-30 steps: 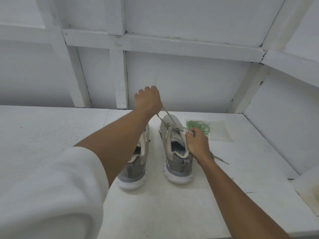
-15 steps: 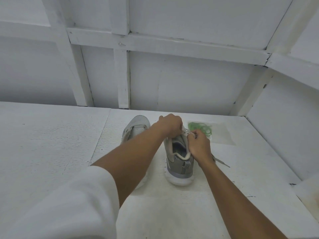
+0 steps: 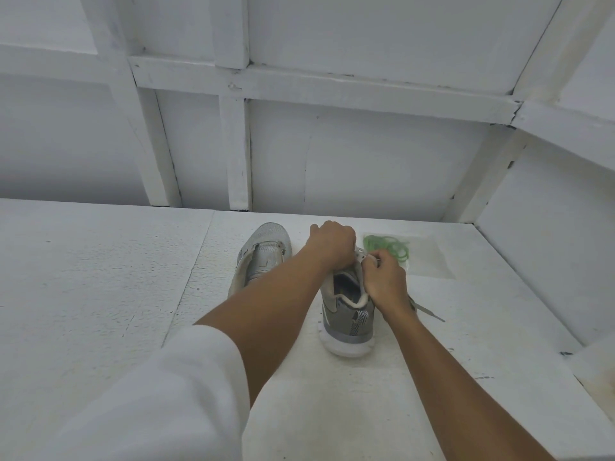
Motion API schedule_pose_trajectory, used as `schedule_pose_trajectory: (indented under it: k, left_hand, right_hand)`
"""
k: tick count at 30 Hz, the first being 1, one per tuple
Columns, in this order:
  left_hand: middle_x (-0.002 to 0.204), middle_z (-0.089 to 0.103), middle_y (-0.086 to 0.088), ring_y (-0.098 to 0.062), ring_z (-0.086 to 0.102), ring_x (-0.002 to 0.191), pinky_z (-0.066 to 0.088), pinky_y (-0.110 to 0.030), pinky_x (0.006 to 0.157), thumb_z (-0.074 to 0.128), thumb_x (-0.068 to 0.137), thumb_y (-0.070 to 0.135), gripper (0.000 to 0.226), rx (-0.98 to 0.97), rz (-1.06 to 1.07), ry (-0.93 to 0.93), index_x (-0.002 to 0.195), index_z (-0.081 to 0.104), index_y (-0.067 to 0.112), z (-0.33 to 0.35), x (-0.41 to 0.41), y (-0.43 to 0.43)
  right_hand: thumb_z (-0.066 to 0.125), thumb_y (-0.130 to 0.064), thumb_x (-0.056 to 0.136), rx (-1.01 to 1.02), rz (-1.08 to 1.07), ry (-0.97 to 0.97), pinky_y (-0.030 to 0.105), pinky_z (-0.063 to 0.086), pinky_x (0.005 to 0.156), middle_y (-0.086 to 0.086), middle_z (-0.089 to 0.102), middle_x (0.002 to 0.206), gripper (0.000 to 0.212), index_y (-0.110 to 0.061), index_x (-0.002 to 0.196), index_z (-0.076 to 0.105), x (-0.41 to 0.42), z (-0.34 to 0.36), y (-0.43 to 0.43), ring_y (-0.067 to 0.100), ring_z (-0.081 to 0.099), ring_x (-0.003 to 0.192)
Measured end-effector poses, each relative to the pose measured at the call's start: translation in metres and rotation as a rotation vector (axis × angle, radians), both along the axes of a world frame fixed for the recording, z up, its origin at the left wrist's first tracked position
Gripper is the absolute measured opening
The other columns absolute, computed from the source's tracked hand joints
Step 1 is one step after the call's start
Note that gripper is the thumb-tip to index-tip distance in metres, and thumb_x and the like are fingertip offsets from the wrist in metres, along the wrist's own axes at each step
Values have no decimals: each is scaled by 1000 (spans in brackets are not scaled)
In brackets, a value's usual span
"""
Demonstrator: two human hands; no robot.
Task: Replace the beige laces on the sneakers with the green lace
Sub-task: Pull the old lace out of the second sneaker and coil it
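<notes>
Two grey sneakers stand side by side on the white table [image 3: 100,294], heels toward me. The left sneaker [image 3: 263,257] shows no lace. My left hand [image 3: 332,242] is curled over the front of the right sneaker [image 3: 347,314], gripping its beige lace [image 3: 361,257] at the eyelets. My right hand [image 3: 384,277] pinches the same lace at the shoe's right side. A loose beige lace end [image 3: 427,311] trails on the table behind my right wrist. The green lace [image 3: 387,244] lies coiled in a clear bag just beyond my right hand.
White panelled walls [image 3: 366,161] close the table at the back and on the right. A raised white ledge [image 3: 595,371] sits at the right edge. My white sleeve [image 3: 149,400] fills the lower left.
My left hand came down from a raised pull of the beige lace to the right sneaker's eyelets. My right hand stayed at the shoe.
</notes>
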State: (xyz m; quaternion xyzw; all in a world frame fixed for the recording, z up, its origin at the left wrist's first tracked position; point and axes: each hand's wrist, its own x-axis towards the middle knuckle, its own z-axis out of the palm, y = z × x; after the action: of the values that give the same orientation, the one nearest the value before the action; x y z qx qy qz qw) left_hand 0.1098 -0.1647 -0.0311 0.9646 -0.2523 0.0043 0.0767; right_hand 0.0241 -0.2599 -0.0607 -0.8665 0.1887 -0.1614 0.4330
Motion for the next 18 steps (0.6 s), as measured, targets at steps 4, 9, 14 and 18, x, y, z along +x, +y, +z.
schedule_pose_trajectory:
  k: [4, 9, 14, 18]
  left_hand:
    - [110, 62, -5, -26, 54, 109, 37, -39, 93, 54, 90, 27, 21, 28, -3, -35, 105, 65, 17, 0, -2, -2]
    - [112, 63, -5, -26, 58, 106, 45, -37, 91, 50, 87, 18, 27, -33, 99, -82, 111, 63, 16, 40, 14, 24]
    - [111, 62, -8, -29, 60, 98, 42, -35, 82, 48, 87, 12, 27, -29, 118, -102, 110, 62, 11, 60, 23, 40]
    - [121, 50, -16, -36, 56, 107, 44, -38, 86, 46, 92, 9, 27, -213, 203, -125, 118, 51, 1, 67, 25, 45]
  right_hand:
    - [44, -18, 94, -8, 1, -1, 30, 35, 66, 4, 61, 88, 17, -11, 96, 59, 0, 1, 0, 23, 55, 83]
    - [43, -19, 95, 9, 6, 1, 30, 35, 66, 2, 58, 86, 16, -13, 95, 58, -2, 2, 1, 20, 54, 80]
    - [43, -19, 96, 14, 6, 4, 30, 35, 67, 0, 57, 86, 13, -16, 95, 56, -3, 5, 2, 19, 53, 80]
    - [43, -16, 95, 11, -5, -3, 29, 33, 67, 0, 56, 84, 12, -15, 93, 55, -4, 6, 2, 20, 51, 80]
